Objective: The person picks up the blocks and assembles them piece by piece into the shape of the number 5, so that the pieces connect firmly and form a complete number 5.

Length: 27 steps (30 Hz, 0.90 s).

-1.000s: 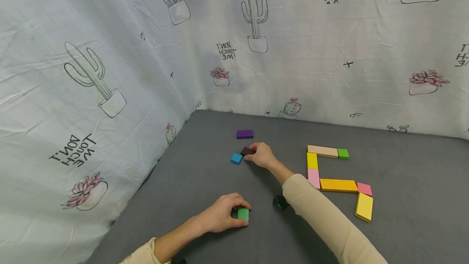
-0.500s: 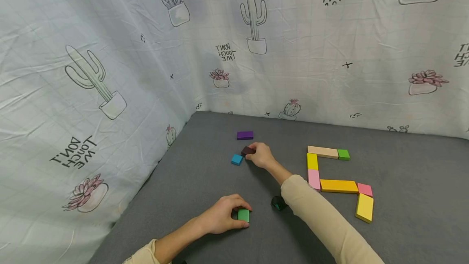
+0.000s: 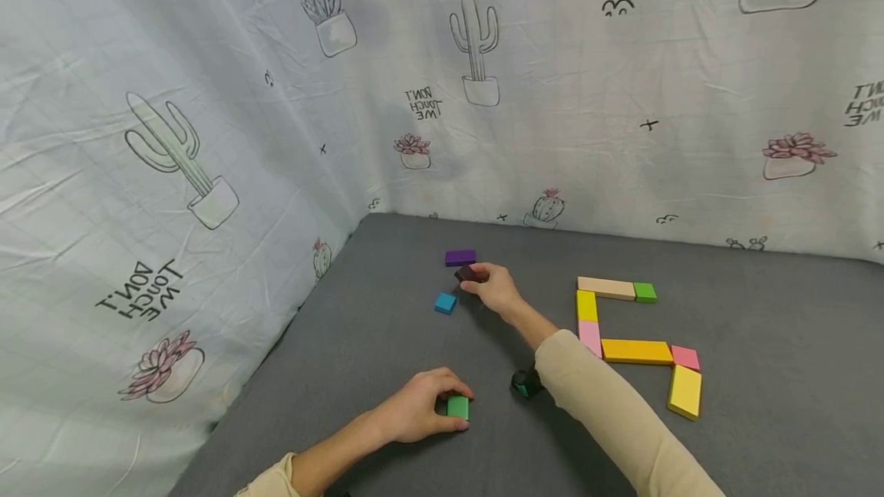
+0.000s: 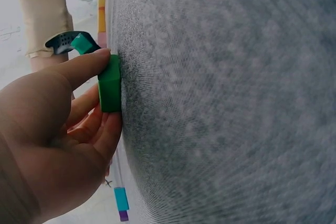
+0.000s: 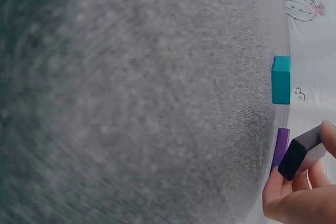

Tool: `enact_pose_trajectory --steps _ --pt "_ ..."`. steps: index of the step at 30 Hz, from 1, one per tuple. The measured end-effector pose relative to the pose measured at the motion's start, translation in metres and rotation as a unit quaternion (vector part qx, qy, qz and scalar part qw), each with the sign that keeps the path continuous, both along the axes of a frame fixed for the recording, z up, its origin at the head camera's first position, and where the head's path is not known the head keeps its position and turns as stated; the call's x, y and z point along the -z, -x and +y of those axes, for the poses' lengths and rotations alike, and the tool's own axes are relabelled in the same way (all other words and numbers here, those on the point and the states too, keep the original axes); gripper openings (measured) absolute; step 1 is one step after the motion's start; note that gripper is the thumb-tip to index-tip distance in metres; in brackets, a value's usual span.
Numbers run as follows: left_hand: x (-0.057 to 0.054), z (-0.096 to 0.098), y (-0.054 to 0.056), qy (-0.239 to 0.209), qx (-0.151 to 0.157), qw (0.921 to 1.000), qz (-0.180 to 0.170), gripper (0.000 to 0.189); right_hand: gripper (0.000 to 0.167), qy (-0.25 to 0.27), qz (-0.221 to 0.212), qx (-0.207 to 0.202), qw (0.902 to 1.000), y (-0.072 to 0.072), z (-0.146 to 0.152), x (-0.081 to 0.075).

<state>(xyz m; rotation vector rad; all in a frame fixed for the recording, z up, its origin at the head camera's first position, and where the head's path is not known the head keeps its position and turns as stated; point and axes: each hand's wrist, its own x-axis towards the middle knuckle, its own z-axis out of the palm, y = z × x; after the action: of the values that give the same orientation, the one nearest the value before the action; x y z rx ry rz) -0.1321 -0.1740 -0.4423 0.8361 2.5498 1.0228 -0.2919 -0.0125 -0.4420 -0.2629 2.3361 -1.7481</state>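
My left hand (image 3: 417, 409) holds a green block (image 3: 458, 407) between thumb and fingers at the front of the grey table; in the left wrist view, that block (image 4: 109, 85) sits against the tabletop. Farther back, my right hand (image 3: 496, 290) pinches a dark, nearly black block (image 3: 466, 274). The right wrist view has this dark block (image 5: 296, 157) tilted and raised off the surface. Just beyond it lies a purple block (image 3: 460, 258), and nearer to me a blue block (image 3: 445, 303), apart from the fingers.
Right of the arm, flat blocks form a bent line: beige (image 3: 605, 287), light green (image 3: 645, 293), yellow (image 3: 586, 305), pink (image 3: 589, 337), orange (image 3: 636, 351), a darker pink one (image 3: 686, 359) and a larger yellow one (image 3: 684, 393). A cactus-print cloth (image 3: 621, 98) hangs behind.
The right hand has lifted the dark block from beside the blue block and moved it slightly back, closer to the purple block. My left hand stays on the green block.
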Motion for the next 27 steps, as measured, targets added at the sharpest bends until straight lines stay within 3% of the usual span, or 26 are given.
enact_pose_trajectory --steps 11,16,27 --pt "-0.002 0.001 -0.001 0.002 -0.002 1.0 -0.003 0.029 0.055 0.085 -0.08 0.021 0.9929 0.005 0.01 -0.001" --pt "-0.001 0.001 -0.002 0.002 -0.003 1.0 -0.004 0.028 0.045 0.087 -0.092 0.035 0.9913 0.005 0.013 -0.002" --pt "0.0 0.002 -0.001 0.005 -0.004 1.0 0.002 0.029 0.049 0.082 -0.097 0.024 0.9916 0.003 0.025 -0.011"
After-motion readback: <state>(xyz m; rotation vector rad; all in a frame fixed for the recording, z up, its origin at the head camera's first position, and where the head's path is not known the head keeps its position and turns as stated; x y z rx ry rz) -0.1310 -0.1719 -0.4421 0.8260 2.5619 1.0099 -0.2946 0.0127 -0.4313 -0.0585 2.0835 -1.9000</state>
